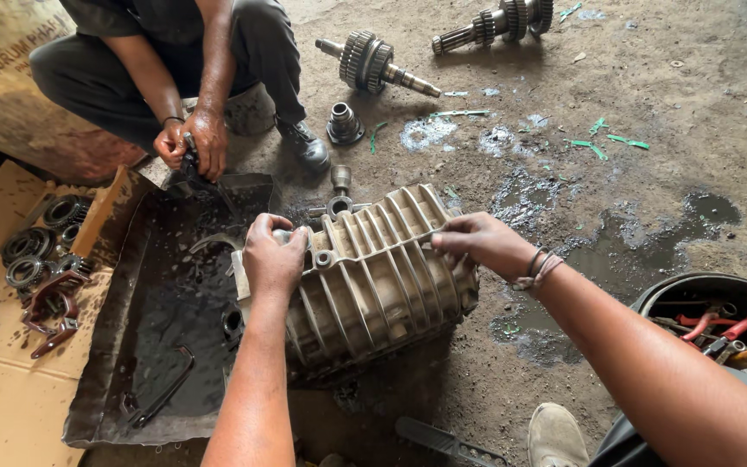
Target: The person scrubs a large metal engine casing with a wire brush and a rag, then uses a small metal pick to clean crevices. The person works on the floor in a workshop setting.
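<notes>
A ribbed grey metal gearbox casing [382, 277] lies on its side on the dirty floor, partly over a black oily tray [166, 346]. My left hand [274, 255] grips the casing's left end near a round boss. My right hand [477, 244] holds the casing's upper right edge; cords circle that wrist. Across the tray another person crouches, both hands [194, 143] closed on a small dark part above the tray's far corner.
Two geared shafts [373, 65] [499, 22] and a small collar [344, 124] lie on the floor beyond. Bearings and reddish forks [49, 285] rest on cardboard at left. A tub of tools [719, 333] sits at right. Oily puddles [633, 251] spread nearby. My shoe [555, 437] is at the bottom.
</notes>
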